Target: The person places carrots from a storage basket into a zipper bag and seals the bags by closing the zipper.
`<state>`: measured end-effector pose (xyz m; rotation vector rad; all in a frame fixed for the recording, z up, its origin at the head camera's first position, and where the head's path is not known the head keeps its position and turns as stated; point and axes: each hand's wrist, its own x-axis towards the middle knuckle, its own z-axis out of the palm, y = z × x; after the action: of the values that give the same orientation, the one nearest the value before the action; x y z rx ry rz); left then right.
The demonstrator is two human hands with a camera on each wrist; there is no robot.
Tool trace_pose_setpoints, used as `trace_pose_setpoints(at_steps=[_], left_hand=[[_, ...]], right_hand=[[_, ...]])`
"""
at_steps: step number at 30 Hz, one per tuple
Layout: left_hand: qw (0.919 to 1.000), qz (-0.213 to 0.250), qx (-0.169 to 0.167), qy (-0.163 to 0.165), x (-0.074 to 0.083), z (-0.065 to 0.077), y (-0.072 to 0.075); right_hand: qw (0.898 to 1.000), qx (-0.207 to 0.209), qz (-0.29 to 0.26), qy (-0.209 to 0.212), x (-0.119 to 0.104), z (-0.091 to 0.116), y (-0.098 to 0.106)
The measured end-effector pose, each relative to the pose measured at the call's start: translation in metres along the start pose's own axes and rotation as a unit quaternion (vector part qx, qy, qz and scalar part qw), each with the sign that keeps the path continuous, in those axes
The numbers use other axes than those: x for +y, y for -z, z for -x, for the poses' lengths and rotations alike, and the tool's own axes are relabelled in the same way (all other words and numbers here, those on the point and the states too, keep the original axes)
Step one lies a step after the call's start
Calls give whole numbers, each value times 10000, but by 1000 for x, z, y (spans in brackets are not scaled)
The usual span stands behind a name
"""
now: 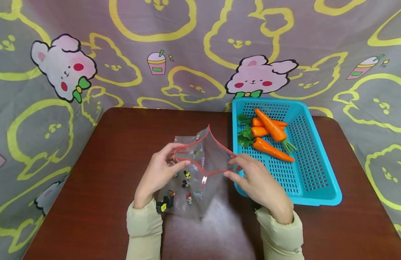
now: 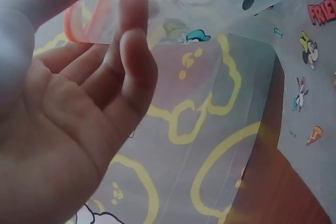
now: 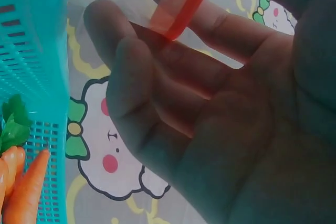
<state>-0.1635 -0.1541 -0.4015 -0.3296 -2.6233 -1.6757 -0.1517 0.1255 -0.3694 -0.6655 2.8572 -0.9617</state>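
A clear zip bag (image 1: pixel 216 195) printed with small cartoon figures is held up in front of me, its red-edged mouth spread wide in a diamond shape. My left hand (image 1: pixel 162 169) grips the left side of the mouth between thumb and fingers. On the right side, my right hand (image 1: pixel 255 177) pinches the red rim the same way. A white slider (image 1: pixel 204 179) sits at the near corner of the opening. In the left wrist view, cartoon prints and lettering (image 2: pixel 321 11) show on the bag. The red strip (image 3: pixel 191 6) passes between my right fingers in the right wrist view.
A blue plastic basket (image 1: pixel 320 159) stands right of the bag, close to my right hand. Several carrots (image 1: pixel 273 150) with green tops lie in it. The brown table (image 1: pixel 106 180) stretches beneath, and a patterned cloth (image 1: pixel 194 47) hangs behind its far edge.
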Motion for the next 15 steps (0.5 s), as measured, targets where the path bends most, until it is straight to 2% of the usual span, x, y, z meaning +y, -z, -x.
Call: trace_pose_setpoints(at_steps=[15], left_hand=[[9984,-481,202,-216,-4,-7,-10]], right_hand=[[9996,162,178,-113,4,1,3]])
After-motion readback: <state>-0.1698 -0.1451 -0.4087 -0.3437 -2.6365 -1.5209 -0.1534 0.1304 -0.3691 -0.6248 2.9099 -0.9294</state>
